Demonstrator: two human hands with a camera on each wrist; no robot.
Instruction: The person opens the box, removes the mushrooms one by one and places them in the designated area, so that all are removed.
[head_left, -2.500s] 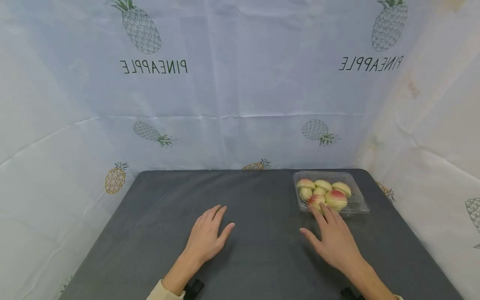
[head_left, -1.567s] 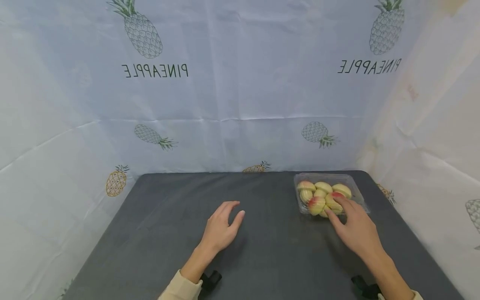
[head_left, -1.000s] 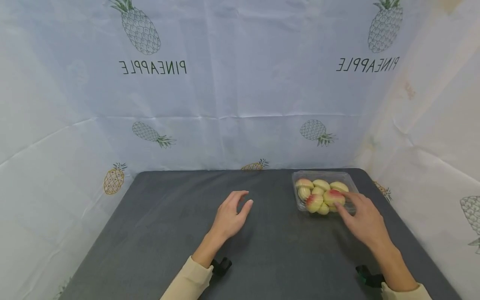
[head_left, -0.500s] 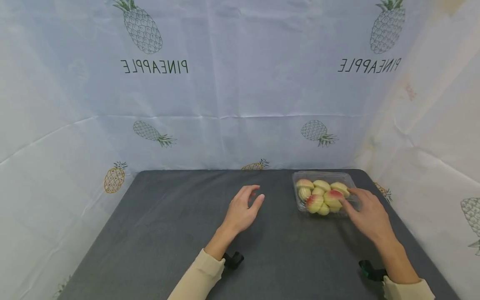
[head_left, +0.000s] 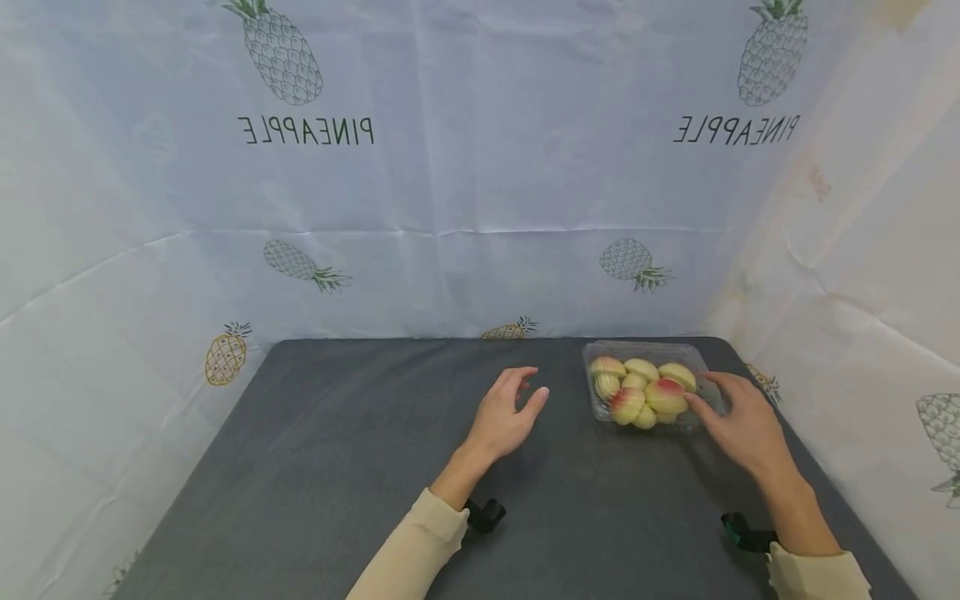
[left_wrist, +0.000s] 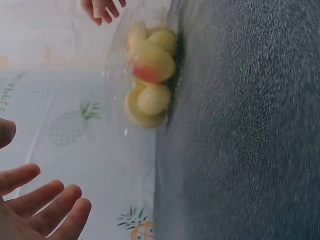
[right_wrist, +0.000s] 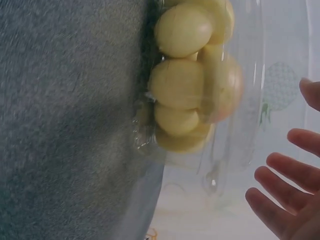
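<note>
A clear plastic box with a lid stands at the far right of the table. Through its walls show several yellow, red-blushed peaches. My right hand is at the box's right front corner, thumb and index fingertip overlapping its edge in the head view. The right wrist view shows its fingers spread, with a gap to the box wall. Left of the box, over the table, my left hand is held in the air, thumb and fingers apart and holding nothing.
The dark grey table ends at a white curtain printed with pineapples, close behind the box. More curtain runs along the right side. A black wrist mount sits under each forearm.
My left hand has moved right and forward, toward the box. My right hand has gone from in front of the peaches to the box's right corner. The box has stayed in place.
</note>
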